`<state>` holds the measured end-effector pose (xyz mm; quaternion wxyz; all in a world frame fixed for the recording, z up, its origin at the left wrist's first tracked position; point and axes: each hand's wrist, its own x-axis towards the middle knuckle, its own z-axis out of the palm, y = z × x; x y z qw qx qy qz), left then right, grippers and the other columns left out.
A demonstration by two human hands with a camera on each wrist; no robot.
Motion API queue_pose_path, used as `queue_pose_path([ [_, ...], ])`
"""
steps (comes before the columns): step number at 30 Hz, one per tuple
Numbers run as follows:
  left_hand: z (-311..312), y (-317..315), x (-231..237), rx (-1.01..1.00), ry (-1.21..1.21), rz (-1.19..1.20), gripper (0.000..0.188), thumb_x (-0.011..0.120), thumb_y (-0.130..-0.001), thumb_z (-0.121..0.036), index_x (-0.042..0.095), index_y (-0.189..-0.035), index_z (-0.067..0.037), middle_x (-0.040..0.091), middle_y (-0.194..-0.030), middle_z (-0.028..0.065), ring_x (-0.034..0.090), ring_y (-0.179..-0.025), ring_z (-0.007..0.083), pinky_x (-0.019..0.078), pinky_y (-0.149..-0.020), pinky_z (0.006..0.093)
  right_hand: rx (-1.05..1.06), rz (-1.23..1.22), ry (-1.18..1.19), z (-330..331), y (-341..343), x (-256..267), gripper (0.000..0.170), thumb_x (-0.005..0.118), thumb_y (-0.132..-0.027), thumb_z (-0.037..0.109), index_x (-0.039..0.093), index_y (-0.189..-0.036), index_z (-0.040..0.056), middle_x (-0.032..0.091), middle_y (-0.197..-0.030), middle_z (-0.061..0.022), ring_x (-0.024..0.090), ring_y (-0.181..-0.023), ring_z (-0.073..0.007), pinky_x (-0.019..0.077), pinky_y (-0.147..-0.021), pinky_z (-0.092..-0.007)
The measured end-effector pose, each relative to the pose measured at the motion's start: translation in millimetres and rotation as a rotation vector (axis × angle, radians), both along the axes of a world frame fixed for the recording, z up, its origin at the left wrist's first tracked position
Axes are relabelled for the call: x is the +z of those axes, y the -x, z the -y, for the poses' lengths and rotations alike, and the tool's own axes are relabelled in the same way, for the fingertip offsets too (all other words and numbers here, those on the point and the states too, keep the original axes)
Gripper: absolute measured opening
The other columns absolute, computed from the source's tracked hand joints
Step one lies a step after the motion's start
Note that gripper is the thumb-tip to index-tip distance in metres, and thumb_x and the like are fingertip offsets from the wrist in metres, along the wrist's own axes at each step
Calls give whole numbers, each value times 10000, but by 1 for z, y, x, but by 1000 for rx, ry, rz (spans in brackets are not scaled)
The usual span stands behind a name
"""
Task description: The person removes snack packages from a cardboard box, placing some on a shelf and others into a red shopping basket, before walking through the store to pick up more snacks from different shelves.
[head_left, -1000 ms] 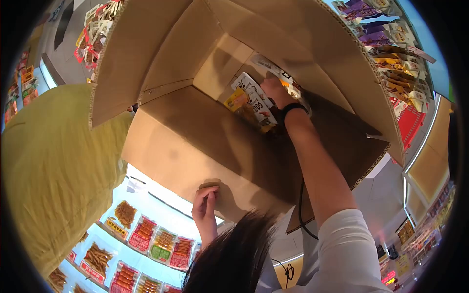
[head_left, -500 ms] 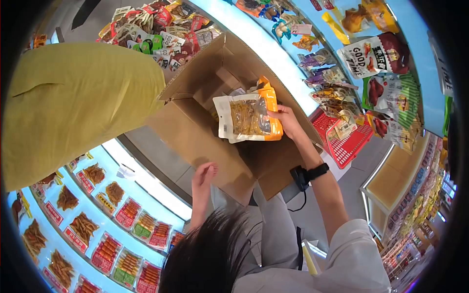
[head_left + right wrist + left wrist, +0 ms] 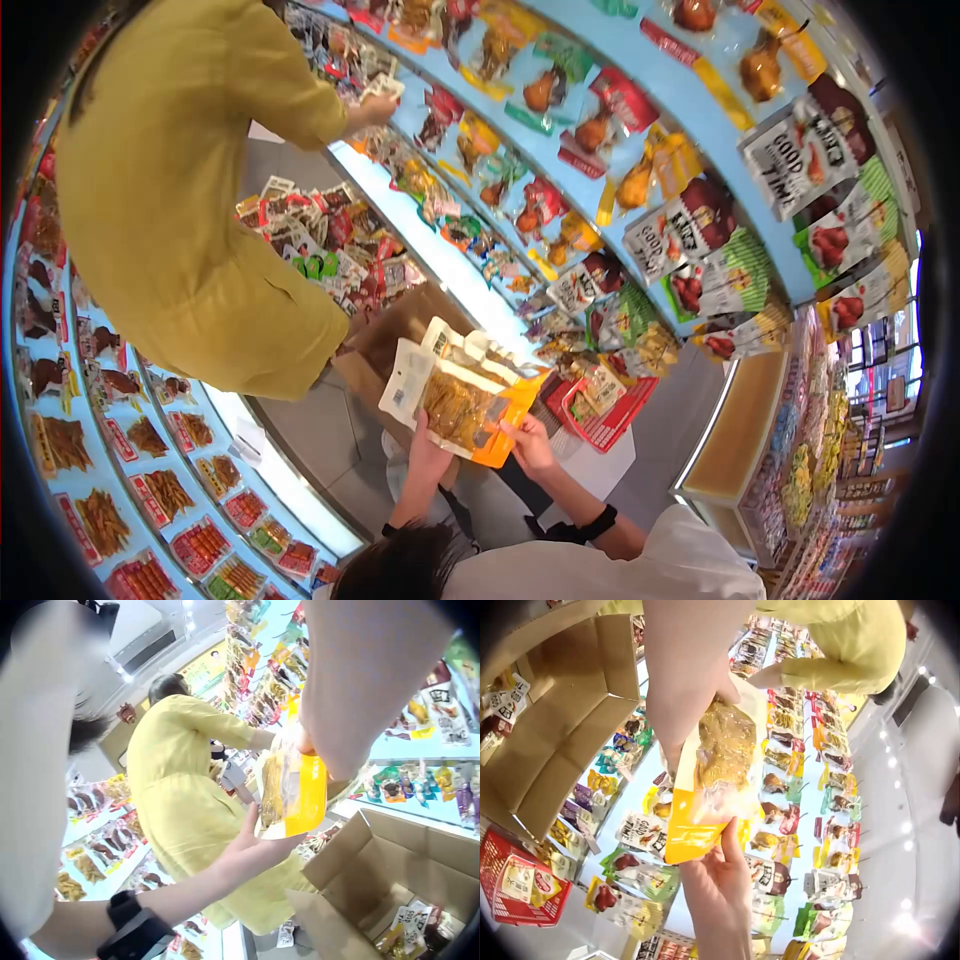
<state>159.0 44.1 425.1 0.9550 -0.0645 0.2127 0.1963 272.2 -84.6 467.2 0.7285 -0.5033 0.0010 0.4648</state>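
One food pouch [image 3: 465, 408], with a clear window and an orange end, is held up in front of us, overlapping the cardboard box [image 3: 424, 859] in the head view. Our left hand [image 3: 430, 457] grips its lower edge, thumb on the front; our right hand [image 3: 530, 447] pinches the orange end, and the two stand apart with part of the pouch between them. In the head view we make out at least one second pouch [image 3: 447, 338] just behind it, hard to tell in the wrist views. There the box is mostly hidden, while the right wrist view lets us look inside, onto packets [image 3: 412, 930] lying at the bottom. Only the head and left wrist views give us the red basket [image 3: 628, 412]. From the head view alone we see the person in yellow [image 3: 205, 200] reaching to the shelf with a pale packet [image 3: 386, 88]; the right wrist view shows us that person's back.
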Motion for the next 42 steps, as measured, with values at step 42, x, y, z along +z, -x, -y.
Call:
queue_pose_path([
  [42, -73, 23, 100, -387, -316, 0, 414, 513, -844, -177, 414, -1218, -32, 530, -1158, 95, 525, -1047, 230, 414, -919, 394, 48, 241, 200, 10, -55, 143, 212, 606, -795, 54, 530, -988, 8, 502, -629, 0, 515, -519, -83, 485, -500, -242],
])
